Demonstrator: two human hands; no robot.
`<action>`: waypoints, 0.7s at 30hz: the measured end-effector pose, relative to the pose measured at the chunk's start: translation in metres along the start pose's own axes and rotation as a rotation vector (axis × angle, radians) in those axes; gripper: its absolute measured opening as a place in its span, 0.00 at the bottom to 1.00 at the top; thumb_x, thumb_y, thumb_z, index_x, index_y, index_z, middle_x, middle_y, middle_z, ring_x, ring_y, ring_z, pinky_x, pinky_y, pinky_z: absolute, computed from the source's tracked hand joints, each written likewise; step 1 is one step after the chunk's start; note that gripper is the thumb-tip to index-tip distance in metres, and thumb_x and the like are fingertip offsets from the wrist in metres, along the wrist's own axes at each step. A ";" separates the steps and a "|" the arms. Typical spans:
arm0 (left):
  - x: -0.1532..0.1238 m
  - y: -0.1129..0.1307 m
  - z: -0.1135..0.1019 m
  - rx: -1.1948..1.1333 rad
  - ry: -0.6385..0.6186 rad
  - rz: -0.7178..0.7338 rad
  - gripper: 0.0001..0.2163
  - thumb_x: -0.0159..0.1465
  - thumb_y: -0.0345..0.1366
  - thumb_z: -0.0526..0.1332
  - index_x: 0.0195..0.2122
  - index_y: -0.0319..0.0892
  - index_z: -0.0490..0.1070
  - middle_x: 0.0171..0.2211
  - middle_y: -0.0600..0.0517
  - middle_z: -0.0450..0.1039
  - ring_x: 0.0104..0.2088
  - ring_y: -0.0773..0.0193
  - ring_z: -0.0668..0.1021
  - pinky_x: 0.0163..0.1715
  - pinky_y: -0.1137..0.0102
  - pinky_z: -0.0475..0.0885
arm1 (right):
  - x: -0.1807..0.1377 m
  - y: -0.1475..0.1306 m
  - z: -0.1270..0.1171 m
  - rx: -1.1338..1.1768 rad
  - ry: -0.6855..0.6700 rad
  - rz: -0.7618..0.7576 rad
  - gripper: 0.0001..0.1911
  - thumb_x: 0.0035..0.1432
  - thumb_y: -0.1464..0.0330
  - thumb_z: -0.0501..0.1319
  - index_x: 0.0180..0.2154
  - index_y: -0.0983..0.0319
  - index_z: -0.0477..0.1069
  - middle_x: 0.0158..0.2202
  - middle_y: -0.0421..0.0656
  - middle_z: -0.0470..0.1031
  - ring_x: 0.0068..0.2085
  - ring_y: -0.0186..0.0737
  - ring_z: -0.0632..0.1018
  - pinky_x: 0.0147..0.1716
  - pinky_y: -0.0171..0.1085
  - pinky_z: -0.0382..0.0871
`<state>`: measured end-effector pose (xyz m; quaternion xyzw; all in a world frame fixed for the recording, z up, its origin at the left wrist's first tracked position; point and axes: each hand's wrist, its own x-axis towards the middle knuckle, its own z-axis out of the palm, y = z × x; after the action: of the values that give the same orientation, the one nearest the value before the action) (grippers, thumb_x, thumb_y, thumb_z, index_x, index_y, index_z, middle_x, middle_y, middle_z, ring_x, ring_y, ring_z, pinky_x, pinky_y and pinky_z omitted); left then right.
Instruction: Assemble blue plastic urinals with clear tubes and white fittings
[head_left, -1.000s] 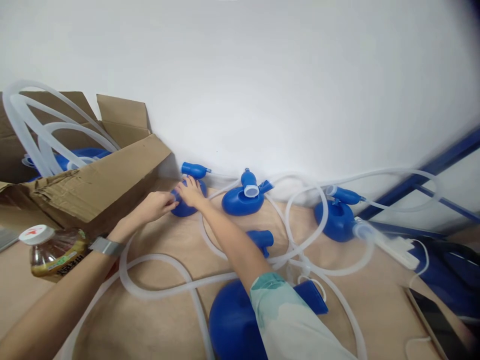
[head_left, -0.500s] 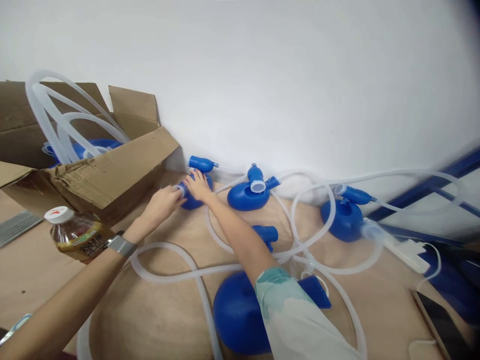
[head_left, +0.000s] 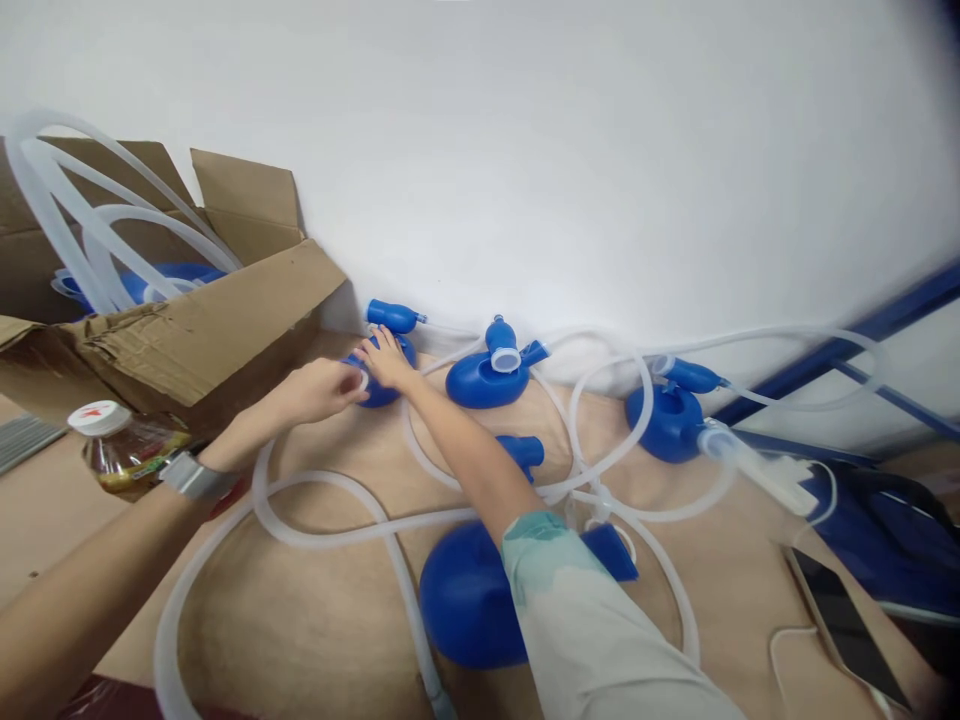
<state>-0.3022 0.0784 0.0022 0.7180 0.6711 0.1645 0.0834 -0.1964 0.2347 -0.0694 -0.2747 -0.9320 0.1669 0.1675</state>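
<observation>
By the wall, a rounded blue urinal bottle [head_left: 407,346] sits on the table, partly covered by my hands. My right hand [head_left: 386,358] rests over its top with the fingers bent round it, gripping it. At the bottle's left end, my left hand [head_left: 326,388] has its fingers pinched together around a whitish cap [head_left: 364,381] at the mouth; most of this cap is hidden. Just behind stands a small blue funnel-shaped piece [head_left: 394,316] with a clear tube. To the right is another blue urinal bottle [head_left: 480,381] with a white-rimmed blue piece [head_left: 503,345] on it.
An open cardboard box [head_left: 217,330] with coiled tubes stands left, a drink bottle [head_left: 127,445] before it. Translucent tubing [head_left: 330,540] loops across the table. More blue bottles [head_left: 469,600] lie near my right arm. At right are a power strip [head_left: 772,475] and a phone [head_left: 847,620].
My left hand has turned, its fingers now pinched at the bottle's mouth. My right hand stays on the bottle. The whole view has shifted slightly.
</observation>
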 end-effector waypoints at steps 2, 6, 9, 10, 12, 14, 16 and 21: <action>-0.008 0.022 0.000 -0.014 0.078 0.038 0.15 0.64 0.51 0.61 0.27 0.45 0.72 0.29 0.50 0.79 0.28 0.58 0.75 0.31 0.66 0.64 | -0.002 -0.002 -0.019 0.092 -0.093 -0.001 0.24 0.78 0.61 0.51 0.67 0.65 0.65 0.79 0.56 0.45 0.80 0.59 0.43 0.75 0.63 0.46; -0.010 0.089 0.021 -0.238 -0.055 0.244 0.17 0.68 0.51 0.60 0.32 0.43 0.76 0.31 0.51 0.80 0.31 0.60 0.77 0.33 0.69 0.67 | -0.033 0.013 -0.090 0.194 -0.215 -0.138 0.23 0.77 0.66 0.55 0.69 0.64 0.65 0.73 0.50 0.64 0.74 0.44 0.65 0.74 0.44 0.54; 0.001 0.151 0.055 -0.320 -0.245 0.448 0.15 0.69 0.47 0.62 0.34 0.42 0.78 0.32 0.51 0.81 0.31 0.62 0.77 0.32 0.70 0.66 | -0.095 0.036 -0.155 0.208 -0.320 -0.182 0.21 0.75 0.60 0.58 0.64 0.60 0.72 0.65 0.46 0.76 0.64 0.43 0.76 0.68 0.41 0.65; 0.006 0.172 0.068 -0.329 -0.295 0.511 0.14 0.69 0.46 0.63 0.33 0.42 0.78 0.32 0.51 0.81 0.30 0.63 0.77 0.32 0.70 0.66 | -0.123 0.043 -0.175 0.197 -0.345 -0.180 0.21 0.75 0.59 0.59 0.63 0.60 0.73 0.64 0.47 0.77 0.63 0.45 0.77 0.66 0.43 0.66; 0.017 0.210 0.093 -0.362 -0.338 0.624 0.11 0.68 0.42 0.64 0.32 0.41 0.79 0.31 0.51 0.81 0.31 0.63 0.77 0.33 0.70 0.66 | -0.182 0.056 -0.207 0.181 -0.366 -0.104 0.22 0.74 0.58 0.60 0.63 0.60 0.73 0.64 0.49 0.77 0.63 0.47 0.77 0.65 0.44 0.67; 0.025 0.240 0.114 -0.422 -0.366 0.696 0.08 0.68 0.38 0.64 0.35 0.41 0.80 0.33 0.50 0.82 0.32 0.63 0.78 0.34 0.70 0.67 | -0.240 0.065 -0.226 0.172 -0.380 0.010 0.25 0.73 0.56 0.59 0.64 0.60 0.72 0.64 0.50 0.76 0.62 0.48 0.77 0.63 0.45 0.68; 0.029 0.256 0.128 -0.456 -0.350 0.739 0.07 0.68 0.37 0.64 0.37 0.41 0.80 0.36 0.50 0.82 0.35 0.62 0.79 0.36 0.69 0.68 | -0.289 0.073 -0.235 0.168 -0.400 0.132 0.27 0.73 0.52 0.58 0.65 0.59 0.72 0.63 0.50 0.77 0.61 0.49 0.78 0.62 0.45 0.69; 0.027 0.234 0.116 -0.467 -0.211 0.638 0.11 0.70 0.42 0.63 0.42 0.43 0.82 0.38 0.48 0.83 0.35 0.59 0.81 0.37 0.68 0.70 | -0.337 0.092 -0.225 0.230 -0.404 0.317 0.23 0.72 0.57 0.58 0.63 0.54 0.74 0.61 0.48 0.79 0.60 0.46 0.80 0.58 0.42 0.74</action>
<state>-0.0412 0.0973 -0.0227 0.8649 0.3471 0.2555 0.2573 0.2036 0.1655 0.0196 -0.3576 -0.8669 0.3468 -0.0197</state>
